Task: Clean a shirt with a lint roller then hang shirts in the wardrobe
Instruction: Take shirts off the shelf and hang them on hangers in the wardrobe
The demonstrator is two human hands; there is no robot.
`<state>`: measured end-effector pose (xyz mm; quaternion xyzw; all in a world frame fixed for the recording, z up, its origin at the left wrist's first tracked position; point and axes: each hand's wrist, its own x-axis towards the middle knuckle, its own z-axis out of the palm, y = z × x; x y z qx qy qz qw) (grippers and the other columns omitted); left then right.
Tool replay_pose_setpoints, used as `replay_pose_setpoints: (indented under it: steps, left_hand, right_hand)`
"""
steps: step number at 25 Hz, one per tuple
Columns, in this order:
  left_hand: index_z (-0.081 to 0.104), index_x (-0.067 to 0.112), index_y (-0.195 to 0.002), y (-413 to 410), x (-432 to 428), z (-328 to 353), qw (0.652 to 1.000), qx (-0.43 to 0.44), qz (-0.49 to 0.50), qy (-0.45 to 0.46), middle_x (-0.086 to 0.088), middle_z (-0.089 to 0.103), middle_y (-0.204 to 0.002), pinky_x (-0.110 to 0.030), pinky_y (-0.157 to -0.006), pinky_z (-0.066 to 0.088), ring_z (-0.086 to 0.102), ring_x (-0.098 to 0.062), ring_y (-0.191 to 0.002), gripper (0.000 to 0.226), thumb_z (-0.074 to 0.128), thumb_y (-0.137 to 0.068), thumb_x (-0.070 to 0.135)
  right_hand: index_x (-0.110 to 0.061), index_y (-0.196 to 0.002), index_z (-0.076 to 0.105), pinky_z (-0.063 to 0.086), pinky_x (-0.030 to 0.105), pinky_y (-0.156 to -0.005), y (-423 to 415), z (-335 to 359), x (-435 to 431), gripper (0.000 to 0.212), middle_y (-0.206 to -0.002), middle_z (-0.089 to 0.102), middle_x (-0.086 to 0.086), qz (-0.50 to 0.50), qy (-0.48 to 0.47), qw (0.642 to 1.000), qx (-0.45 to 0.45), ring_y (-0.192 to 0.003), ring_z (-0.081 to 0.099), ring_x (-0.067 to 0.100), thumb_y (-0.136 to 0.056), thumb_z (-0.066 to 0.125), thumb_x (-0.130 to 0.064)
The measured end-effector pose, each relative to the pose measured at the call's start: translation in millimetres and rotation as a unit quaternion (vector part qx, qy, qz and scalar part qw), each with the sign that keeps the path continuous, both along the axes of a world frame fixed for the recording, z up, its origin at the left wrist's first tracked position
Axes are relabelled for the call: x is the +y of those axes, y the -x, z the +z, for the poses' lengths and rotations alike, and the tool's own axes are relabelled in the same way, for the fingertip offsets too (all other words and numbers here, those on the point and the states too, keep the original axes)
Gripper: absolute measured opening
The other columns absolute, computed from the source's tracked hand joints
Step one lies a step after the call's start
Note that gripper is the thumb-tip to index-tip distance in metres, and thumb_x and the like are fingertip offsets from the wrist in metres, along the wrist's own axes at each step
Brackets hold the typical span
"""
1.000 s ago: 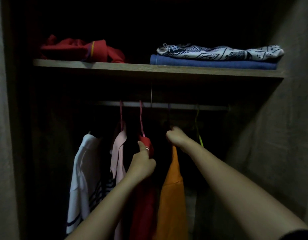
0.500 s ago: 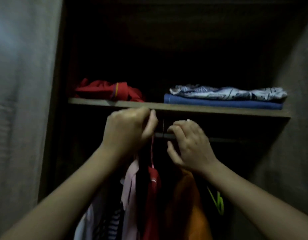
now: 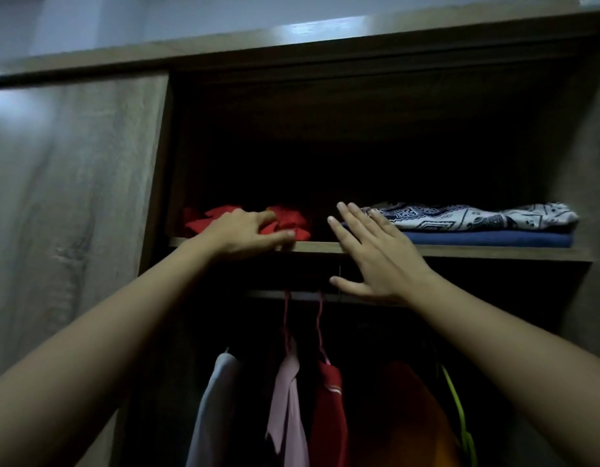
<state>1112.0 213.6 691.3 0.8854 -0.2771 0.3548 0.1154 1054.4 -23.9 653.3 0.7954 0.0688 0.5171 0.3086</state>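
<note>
Contact is on the left side only. Your left grip (image 3: 248, 232) lies on the crumpled red garment (image 3: 288, 220) on the shelf (image 3: 477, 253), with the fingers spread and only a little bent and the thumb along the front edge of the shelf. It rests on the cloth, and I see no fabric pinched. Your right grip (image 3: 376, 261) is spread flat, fingers straight, palm toward the wardrobe (image 3: 359, 42), and it holds nothing. It hovers in front of the shelf edge, just beside the folded stack, where a patterned cloth (image 3: 477, 217) lies on a blue cloth (image 3: 494, 238).

Below the shelf runs the rail (image 3: 268, 294). Four shirts hang from it, close together: a white shirt (image 3: 217, 399), a pink shirt (image 3: 288, 399), a red shirt (image 3: 329, 416) and an orange shirt (image 3: 410, 416). Right of the orange one I see a green hanger (image 3: 457, 409); what it carries is too dark to tell.

As I judge it, the hanging part is well advanced, because the shirts sit on the rail and neither grip carries one. The lint roller is not in view, so I cannot confirm from here that the cleaning is done. What may remain is the red garment under your left grip. It is not folded and not hung, and perhaps you want to take it down. The folded stack seems to need nothing.
</note>
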Motion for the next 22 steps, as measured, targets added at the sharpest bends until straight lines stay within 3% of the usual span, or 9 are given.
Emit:
replay_pose_setpoints:
  steps: [4,6,9,11,13,16,18,20,22]
  left_hand:
    - [0.042,0.031,-0.123,22.6,18.1,2.4,0.971,-0.217,0.012,-0.099,-0.005,0.059,-0.115,-0.039,-0.081,0.049,0.058,-0.028,-0.105,0.064,0.039,-0.075,0.073]
    - [0.031,0.041,-0.131,20.0,20.0,15.5,0.958,-0.275,0.020,-0.079,-0.009,0.036,-0.139,-0.049,-0.093,0.039,0.039,-0.031,-0.127,0.082,0.037,-0.062,0.084]
    - [0.003,0.063,-0.135,-4.0,8.4,19.6,0.995,-0.077,0.008,-0.057,0.002,-0.020,-0.156,-0.069,-0.102,0.013,-0.011,-0.031,-0.142,0.103,0.045,-0.046,0.093]
    - [0.007,0.064,-0.135,-19.1,-0.5,17.6,0.994,0.092,-0.024,-0.052,-0.003,0.003,-0.158,-0.057,-0.108,0.020,0.006,-0.030,-0.143,0.095,0.048,-0.052,0.088]
    - [0.021,0.056,-0.137,-18.0,-2.8,20.7,0.987,0.151,-0.041,-0.034,-0.006,0.032,-0.148,-0.045,-0.103,0.033,0.034,-0.031,-0.133,0.089,0.051,-0.058,0.083]
    - [0.038,0.045,-0.131,-17.4,8.1,19.6,0.998,0.027,-0.049,-0.022,-0.005,0.053,-0.130,-0.038,-0.097,0.044,0.051,-0.027,-0.117,0.077,0.064,-0.063,0.071]
    - [0.048,0.049,-0.117,-14.2,21.5,8.2,0.988,-0.053,-0.143,0.040,0.002,0.064,-0.114,-0.032,-0.090,0.048,0.061,-0.014,-0.103,0.057,0.063,-0.063,0.056]
    - [0.054,0.053,-0.101,0.6,34.6,-6.7,0.955,-0.067,-0.259,0.129,0.016,0.066,-0.093,-0.018,-0.079,0.048,0.062,0.005,-0.084,0.042,0.061,-0.061,0.046]
    - [0.056,0.049,-0.096,27.0,43.9,-16.6,0.934,-0.063,-0.308,0.171,0.022,0.065,-0.086,-0.012,-0.072,0.045,0.060,0.007,-0.075,0.037,0.062,-0.062,0.038]
  right_hand:
    - [-0.012,-0.143,0.033,0.011,0.037,-0.115,-5.1,-0.1,0.0,0.089,-0.150,0.032,0.019,0.005,-0.021,1.000,-0.005,-0.140,0.030,0.030,-0.072,0.034,-0.067]
    - [-0.013,-0.142,0.036,0.013,0.037,-0.115,-5.6,0.5,0.6,0.088,-0.148,0.035,0.019,0.004,-0.023,1.000,-0.007,-0.139,0.033,0.030,-0.072,0.034,-0.067]
    - [-0.013,-0.140,0.039,0.014,0.038,-0.114,-4.9,-0.5,2.4,0.088,-0.147,0.038,0.020,0.012,-0.023,1.000,-0.008,-0.138,0.035,0.031,-0.070,0.036,-0.066]
    - [-0.014,-0.141,0.038,0.015,0.039,-0.116,-4.8,-0.4,1.5,0.088,-0.148,0.037,0.019,0.007,-0.023,1.000,0.000,-0.139,0.033,0.031,-0.070,0.035,-0.066]
    - [-0.018,-0.144,0.032,0.010,0.041,-0.112,-4.4,0.7,-0.6,0.089,-0.151,0.029,0.018,0.018,-0.032,0.999,0.018,-0.142,0.025,0.030,-0.071,0.033,-0.067]
    - [-0.023,-0.147,0.022,0.003,0.037,-0.113,-0.9,0.3,-0.3,0.090,-0.156,0.018,0.015,0.043,-0.048,0.997,0.038,-0.146,0.012,0.027,-0.071,0.028,-0.071]
    - [-0.028,-0.149,0.013,0.002,0.034,-0.116,4.7,3.2,4.4,0.096,-0.159,0.010,0.007,0.067,-0.100,0.991,0.063,-0.147,0.005,0.020,-0.070,0.023,-0.081]
    - [-0.033,-0.148,0.005,0.007,0.034,-0.117,16.2,15.0,12.0,0.104,-0.159,0.009,0.002,0.120,-0.239,0.952,0.150,-0.146,0.007,0.014,-0.063,0.019,-0.090]
    - [-0.036,-0.148,0.005,0.016,0.035,-0.116,31.8,28.8,22.2,0.120,-0.158,0.016,0.001,0.274,-0.395,0.847,0.227,-0.144,0.017,0.015,-0.047,0.022,-0.099]
